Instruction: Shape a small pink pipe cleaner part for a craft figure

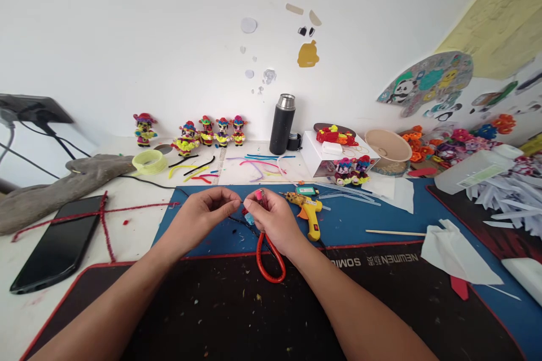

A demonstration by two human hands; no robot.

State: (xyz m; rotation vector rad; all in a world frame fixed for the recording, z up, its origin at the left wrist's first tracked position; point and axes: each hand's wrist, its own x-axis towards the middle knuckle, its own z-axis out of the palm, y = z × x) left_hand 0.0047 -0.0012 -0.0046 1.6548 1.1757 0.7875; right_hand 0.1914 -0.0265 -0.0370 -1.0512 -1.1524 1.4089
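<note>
My left hand (207,213) is closed, thumb against fingertips, in a pinch at the middle of the desk. Whatever it pinches is too small to make out. My right hand (277,217) is closed too, its fingertips almost meeting the left ones. Out of its palm hangs a red loop handle (271,277), like that of scissors; the blades are hidden. A small pink piece (259,194) shows at the right fingers, and a light-blue bit (249,218) sits just below them. To the right lies a yellow glue gun (312,217).
Small yarn-like figures (186,138) stand along the wall. Coloured pipe cleaners (256,163) lie before a black thermos (283,124). At left are a phone (59,242) and crossed red pipe cleaners (102,214). A tissue (457,251) and a stick (393,232) lie right.
</note>
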